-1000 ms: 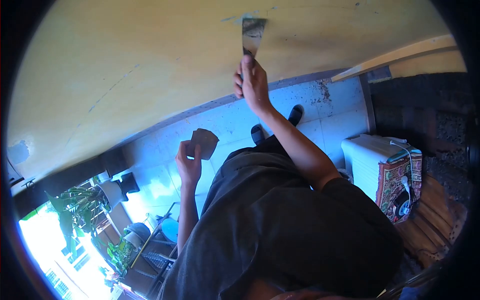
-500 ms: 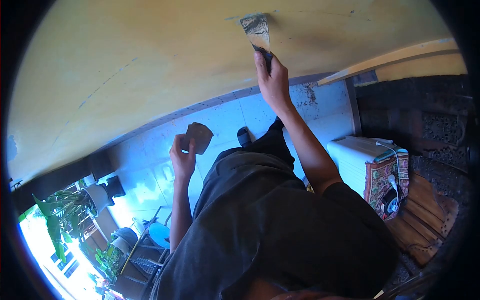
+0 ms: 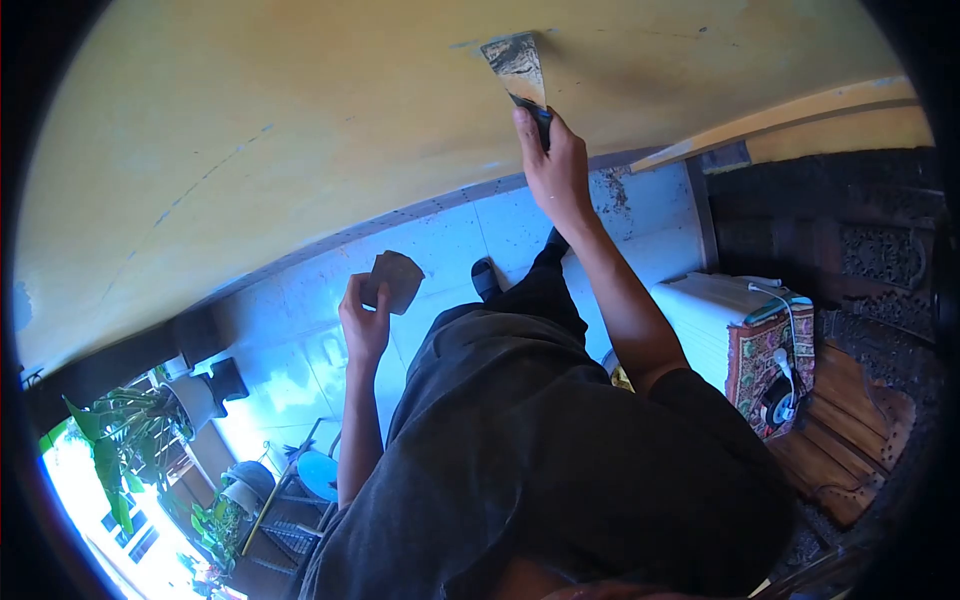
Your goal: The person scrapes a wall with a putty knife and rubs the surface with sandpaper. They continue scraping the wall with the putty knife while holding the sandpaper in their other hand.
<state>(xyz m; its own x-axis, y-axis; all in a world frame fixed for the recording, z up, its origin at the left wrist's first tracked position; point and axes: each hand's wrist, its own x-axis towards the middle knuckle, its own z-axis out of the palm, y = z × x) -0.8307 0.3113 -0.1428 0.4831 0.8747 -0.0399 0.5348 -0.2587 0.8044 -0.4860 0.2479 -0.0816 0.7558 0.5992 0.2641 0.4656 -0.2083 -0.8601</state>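
Observation:
My right hand (image 3: 555, 165) is closed round the dark handle of a putty knife (image 3: 518, 68), whose wide, smudged blade points up and lies at the yellow wall (image 3: 330, 110). Short scraped marks show on the wall beside the blade. Lower and to the left, my left hand (image 3: 366, 318) pinches a dark, roughly square piece (image 3: 397, 282) between thumb and fingers, away from the wall. It looks like sandpaper, though its surface is too dim to be sure.
Pale floor tiles (image 3: 450, 235) run below the wall, with debris at its foot. On the right are a white box-like appliance (image 3: 700, 325) with a patterned cloth and a wooden seat (image 3: 840, 430). Potted plants (image 3: 135, 420) and a dark rack (image 3: 290, 520) stand at the lower left.
My right hand and the putty knife handle have shifted slightly right and down, while the blade stays at nearly the same spot. My left hand has barely moved.

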